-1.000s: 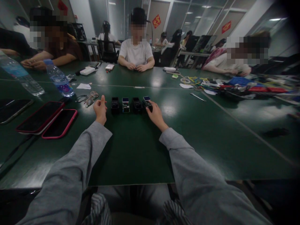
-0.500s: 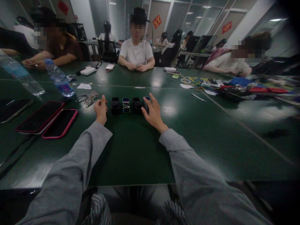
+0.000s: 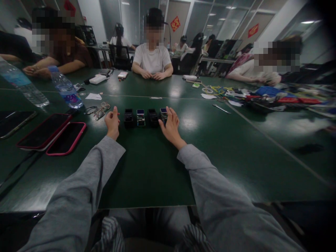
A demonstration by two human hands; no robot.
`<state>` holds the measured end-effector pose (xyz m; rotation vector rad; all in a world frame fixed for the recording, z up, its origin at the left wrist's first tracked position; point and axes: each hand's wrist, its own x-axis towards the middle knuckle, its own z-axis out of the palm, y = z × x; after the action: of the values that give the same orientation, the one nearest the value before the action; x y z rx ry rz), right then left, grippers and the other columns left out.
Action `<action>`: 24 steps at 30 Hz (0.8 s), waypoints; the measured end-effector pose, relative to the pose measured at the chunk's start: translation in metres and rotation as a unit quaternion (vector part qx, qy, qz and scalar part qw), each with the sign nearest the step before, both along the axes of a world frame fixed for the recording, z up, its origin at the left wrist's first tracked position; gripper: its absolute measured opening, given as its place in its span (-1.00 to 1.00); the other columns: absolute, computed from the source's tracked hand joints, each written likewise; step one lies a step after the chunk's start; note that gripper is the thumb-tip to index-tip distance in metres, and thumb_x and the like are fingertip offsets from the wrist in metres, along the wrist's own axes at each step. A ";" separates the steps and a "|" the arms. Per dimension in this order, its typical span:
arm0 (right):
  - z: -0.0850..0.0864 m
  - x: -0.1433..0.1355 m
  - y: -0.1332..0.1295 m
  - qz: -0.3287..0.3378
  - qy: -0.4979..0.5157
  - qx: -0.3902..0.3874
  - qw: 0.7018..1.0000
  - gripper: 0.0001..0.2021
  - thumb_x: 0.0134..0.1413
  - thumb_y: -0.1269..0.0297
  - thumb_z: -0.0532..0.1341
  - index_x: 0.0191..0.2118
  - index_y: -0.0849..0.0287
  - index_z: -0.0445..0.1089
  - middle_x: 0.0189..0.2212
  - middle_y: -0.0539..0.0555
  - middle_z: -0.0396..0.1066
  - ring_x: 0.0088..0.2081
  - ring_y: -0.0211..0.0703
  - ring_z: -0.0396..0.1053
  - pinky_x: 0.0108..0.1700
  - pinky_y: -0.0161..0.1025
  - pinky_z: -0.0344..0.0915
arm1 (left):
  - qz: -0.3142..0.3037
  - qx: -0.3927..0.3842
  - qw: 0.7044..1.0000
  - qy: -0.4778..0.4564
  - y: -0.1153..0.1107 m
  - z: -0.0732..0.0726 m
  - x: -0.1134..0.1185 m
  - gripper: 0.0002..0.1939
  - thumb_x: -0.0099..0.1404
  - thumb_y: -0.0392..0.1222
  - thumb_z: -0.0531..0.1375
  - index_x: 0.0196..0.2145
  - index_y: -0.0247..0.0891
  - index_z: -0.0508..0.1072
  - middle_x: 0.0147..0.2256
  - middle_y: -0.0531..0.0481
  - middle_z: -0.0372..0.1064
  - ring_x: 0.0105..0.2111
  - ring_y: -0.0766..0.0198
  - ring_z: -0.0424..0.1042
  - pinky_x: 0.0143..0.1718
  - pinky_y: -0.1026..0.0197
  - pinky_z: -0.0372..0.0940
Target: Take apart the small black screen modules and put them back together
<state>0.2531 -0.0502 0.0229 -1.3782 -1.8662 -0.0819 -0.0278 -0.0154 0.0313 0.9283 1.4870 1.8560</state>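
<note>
Four-sided small devices stand in a row on the green table (image 3: 147, 168). From left to right they are a black device (image 3: 128, 117), a circuit board with a small screen (image 3: 140, 118), another black device (image 3: 152, 117) and a second screened circuit board (image 3: 163, 112). My right hand (image 3: 172, 127) is around the rightmost board, thumb at its left side and fingers along its right; the hand partly hides it. Left of the row, my left hand (image 3: 112, 124) is closed, fingers curled and thumb up. A tiny reddish spot shows at its fingers, too small to name.
Eyeglasses (image 3: 101, 111) lie beyond my left hand. Phones (image 3: 67, 139) and water bottles (image 3: 67, 89) occupy the left side. Tweezers (image 3: 222, 109) lie at right, before a pile of cables and bags (image 3: 273, 98). A person (image 3: 152, 59) sits opposite; others sit at both sides.
My right hand's fingers have drawn together and bent in around the rightmost circuit board, whose screen shows more now. My left hand looks much the same.
</note>
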 end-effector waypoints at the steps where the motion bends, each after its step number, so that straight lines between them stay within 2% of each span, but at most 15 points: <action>1: -0.004 0.003 0.006 -0.016 0.046 -0.008 0.999 -0.33 0.30 0.02 0.02 0.41 0.16 -0.14 0.34 0.29 -0.02 0.37 0.06 -0.06 0.33 0.19 -0.01 | 0.000 0.000 1.000 -0.001 0.000 -0.001 0.000 -0.48 0.19 0.32 0.19 -0.53 -0.22 0.28 -0.69 0.19 0.05 -0.70 0.45 0.05 -0.68 0.34 -0.09; 5: -0.017 0.015 0.026 -0.007 0.181 -0.076 0.980 -0.35 0.22 -0.01 0.10 0.32 0.23 0.05 0.22 0.38 0.16 0.26 0.11 0.15 0.24 0.19 0.16 | -0.003 0.006 1.000 -0.003 0.001 -0.001 -0.001 -0.48 0.19 0.32 0.19 -0.53 -0.22 0.27 -0.69 0.19 0.04 -0.70 0.45 0.05 -0.68 0.34 -0.08; 8: -0.019 0.018 0.030 0.023 0.202 -0.105 0.973 -0.46 0.22 0.01 0.12 0.21 0.22 0.20 0.12 0.34 0.31 0.16 0.08 0.29 0.19 0.13 0.23 | -0.005 0.003 1.000 -0.005 0.000 0.000 -0.001 -0.49 0.20 0.31 0.19 -0.53 -0.21 0.27 -0.69 0.19 0.04 -0.71 0.45 0.05 -0.68 0.34 -0.08; 11: -0.018 0.017 0.027 0.032 0.199 -0.098 0.974 -0.52 0.22 -0.01 0.12 0.12 0.20 0.28 0.06 0.28 0.39 0.09 0.04 0.35 0.16 0.07 0.26 | -0.005 0.001 1.000 -0.004 -0.001 0.001 0.000 -0.49 0.20 0.30 0.19 -0.54 -0.22 0.27 -0.69 0.19 0.04 -0.71 0.46 0.04 -0.69 0.35 -0.08; 17: -0.019 0.016 0.027 0.029 0.214 -0.095 0.972 -0.54 0.18 -0.05 0.16 0.05 0.18 0.30 0.00 0.25 0.43 0.02 0.00 0.40 0.08 0.02 0.33 | -0.006 0.004 1.000 -0.007 0.000 0.001 0.000 -0.51 0.21 0.27 0.20 -0.54 -0.22 0.27 -0.70 0.19 0.04 -0.72 0.46 0.04 -0.69 0.36 -0.09; 24: -0.017 0.015 0.026 0.032 0.219 -0.094 0.971 -0.61 0.16 0.03 0.17 -0.02 0.18 0.29 -0.05 0.24 0.44 -0.04 0.00 0.41 0.06 0.01 0.32 | -0.006 0.003 1.000 -0.014 0.002 0.000 -0.001 -0.53 0.22 0.24 0.21 -0.54 -0.22 0.27 -0.69 0.19 0.05 -0.72 0.47 0.02 -0.70 0.34 -0.10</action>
<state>0.2677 -0.0240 0.0054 -1.3305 -1.5699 0.4105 -0.0288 -0.0131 0.0309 0.9087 1.4574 1.8592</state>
